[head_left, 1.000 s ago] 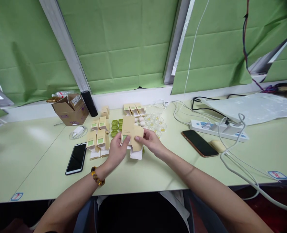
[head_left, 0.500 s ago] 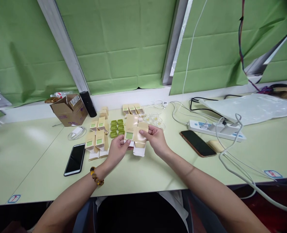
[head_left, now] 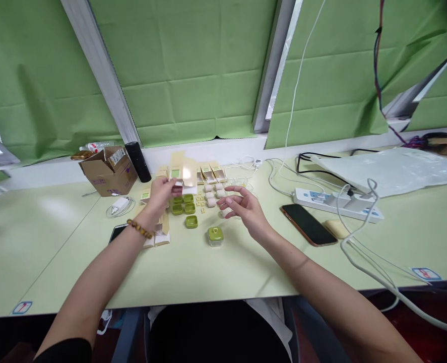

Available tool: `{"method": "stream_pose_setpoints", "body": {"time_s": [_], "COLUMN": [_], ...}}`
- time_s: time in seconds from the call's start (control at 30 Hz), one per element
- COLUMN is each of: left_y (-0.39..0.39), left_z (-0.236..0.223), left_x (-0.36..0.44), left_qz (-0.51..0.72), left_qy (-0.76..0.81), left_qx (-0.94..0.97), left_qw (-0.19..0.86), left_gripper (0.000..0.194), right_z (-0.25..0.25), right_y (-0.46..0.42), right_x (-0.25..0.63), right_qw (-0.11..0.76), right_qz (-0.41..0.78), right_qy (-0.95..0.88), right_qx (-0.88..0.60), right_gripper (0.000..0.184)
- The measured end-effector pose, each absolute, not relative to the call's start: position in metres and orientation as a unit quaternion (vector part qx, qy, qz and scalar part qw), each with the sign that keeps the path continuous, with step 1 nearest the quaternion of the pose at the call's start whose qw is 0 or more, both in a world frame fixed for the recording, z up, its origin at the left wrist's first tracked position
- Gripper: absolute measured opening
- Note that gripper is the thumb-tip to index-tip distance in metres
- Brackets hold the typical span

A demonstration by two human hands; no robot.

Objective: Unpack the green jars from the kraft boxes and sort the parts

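Observation:
My left hand (head_left: 163,195) grips a beige folding carton (head_left: 187,170) with a small green square on its face, holding it up over the back of the table. My right hand (head_left: 246,207) hovers with its fingers apart and nothing in them. Below and between the hands sits a small square box with a green lid (head_left: 215,234) and a clear base. Several green square lids (head_left: 189,208) lie to its left, one nearer the front. Beyond are tiny yellowish pieces (head_left: 200,200) and white rounded blocks (head_left: 211,202). Standing cartons (head_left: 207,174) line the back; others are partly hidden by my left arm.
A brown cardboard box (head_left: 108,174) and a black cylinder (head_left: 138,162) stand back left, near a white charger (head_left: 120,205). One phone (head_left: 116,232) is partly under my left arm; another phone (head_left: 309,224) lies right, beside a power strip (head_left: 336,202) with loose cables.
My left hand has carried the carton up and left, away from the middle. My right hand has let go of it and opened. The green-lidded box is now uncovered.

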State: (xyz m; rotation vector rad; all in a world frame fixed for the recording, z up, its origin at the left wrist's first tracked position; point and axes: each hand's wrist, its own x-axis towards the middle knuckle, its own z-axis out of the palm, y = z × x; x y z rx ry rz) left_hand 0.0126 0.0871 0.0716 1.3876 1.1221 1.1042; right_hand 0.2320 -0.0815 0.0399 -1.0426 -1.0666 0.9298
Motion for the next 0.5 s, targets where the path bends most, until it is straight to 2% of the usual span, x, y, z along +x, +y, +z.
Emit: {"method": "stream_pose_setpoints", "body": {"time_s": [0.23,0.5], "left_y": [0.196,0.235], "left_z": [0.077,0.050], "left_x": [0.041,0.080], "left_qz": [0.423,0.320], "left_qy": [0.610,0.664], "left_qx": [0.555,0.600], "left_qw": [0.377,0.310], "left_gripper": [0.030,0.019], "right_z": [0.029,0.018], "right_y": [-0.090,-0.091], "right_x": [0.247,0.247], "right_qw": [0.589,0.576], "right_qz": [0.405,0.431], "right_qy": [-0.516,-0.525], "right_qx": [-0.471,-0.454], "right_gripper": [0.048,0.043]}}
